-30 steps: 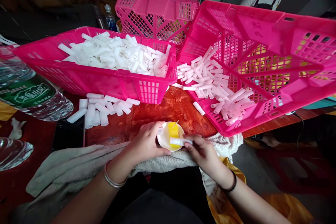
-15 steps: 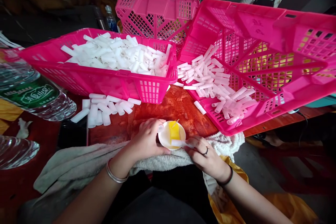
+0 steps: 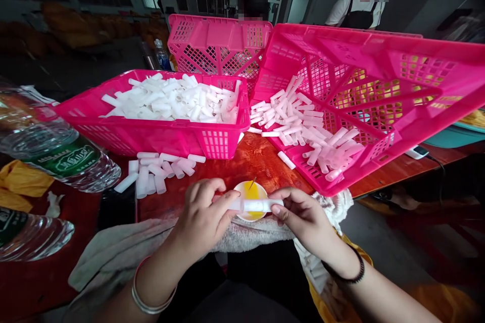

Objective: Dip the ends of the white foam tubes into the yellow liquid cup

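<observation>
My left hand pinches a translucent white plastic tube by its left end. My right hand grips a narrower white plastic tube from the right. The two tubes lie level in one line, their inner ends meeting; how far one sits inside the other I cannot tell. Behind and below them stands a small white bowl with something yellow in it and a thin stick poking up. A whitish towel lies along the table edge beneath my hands.
A pink basket heaped with white tubes stands behind left. Another pink basket, tipped on its side, holds narrower tubes on the right. Several loose tubes lie left of the bowl, near large water bottles. A person is in the background.
My right hand has lifted its tube out of the bowl and brought it end to end with the tube in my left hand. The camera view has tilted up slightly.
</observation>
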The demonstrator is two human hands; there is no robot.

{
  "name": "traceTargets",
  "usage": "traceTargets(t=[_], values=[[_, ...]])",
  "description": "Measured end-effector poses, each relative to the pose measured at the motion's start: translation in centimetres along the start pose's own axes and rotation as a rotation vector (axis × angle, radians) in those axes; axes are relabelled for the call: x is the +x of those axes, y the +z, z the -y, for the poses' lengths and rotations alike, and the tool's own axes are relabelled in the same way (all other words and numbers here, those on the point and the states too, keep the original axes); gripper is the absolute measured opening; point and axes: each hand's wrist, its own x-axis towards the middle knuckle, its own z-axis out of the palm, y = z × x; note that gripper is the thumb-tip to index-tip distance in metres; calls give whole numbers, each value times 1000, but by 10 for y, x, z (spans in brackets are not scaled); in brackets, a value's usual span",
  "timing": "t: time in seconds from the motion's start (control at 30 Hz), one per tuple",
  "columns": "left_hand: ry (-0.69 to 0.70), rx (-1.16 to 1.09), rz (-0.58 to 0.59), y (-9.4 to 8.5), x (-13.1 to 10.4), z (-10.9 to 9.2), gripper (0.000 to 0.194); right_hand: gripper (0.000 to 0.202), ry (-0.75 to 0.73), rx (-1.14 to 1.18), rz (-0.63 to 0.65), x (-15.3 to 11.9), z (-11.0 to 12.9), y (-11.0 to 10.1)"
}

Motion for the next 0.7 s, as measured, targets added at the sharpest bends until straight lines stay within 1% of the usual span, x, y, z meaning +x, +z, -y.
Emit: traceTargets(t=[0.03, 0.07, 0.13, 0.2, 0.27, 0.3, 0.37, 0.47, 0.53, 0.57, 0.6, 0.67, 0.7], values=[[-85, -70, -51, 1, -2, 0, 17, 24, 6, 4, -2, 0, 3, -1], [-185, -203, -96, 2, -5, 0, 16, 24, 5, 13, -7, 0, 5, -2], [-399, -604, -143, 6, -9, -2, 18, 23, -1, 52, -20, 0, 8, -2], [-580, -1001, -142, 11, -11, -7, 25, 24, 7, 119, -19, 0, 9, -1], [-692, -1258, -127, 13, -12, -14, 31, 26, 28, 180, -1, -1, 8, 2], [-728, -1332, -127, 14, -12, -17, 33, 27, 34, 187, 8, -1, 8, 3], [-765, -1405, -173, 14, -13, -20, 33, 26, 24, 147, 16, -2, 8, 3], [-773, -1373, -233, 13, -16, -20, 30, 20, -34, 39, 35, -3, 12, 0], [-723, -1214, -198, 11, -18, -19, 27, 15, -107, -45, 55, -4, 15, -2], [-660, -1085, -153, 9, -20, -18, 26, 12, -150, -106, 73, -4, 16, -3], [-568, -937, -86, 6, -20, -18, 25, 10, -191, -177, 99, -4, 18, -3], [-351, -654, 81, 0, -19, -19, 27, 10, -257, -310, 165, -4, 20, -3], [-269, -560, 165, -2, -18, -20, 26, 9, -274, -350, 193, -4, 21, -2]])
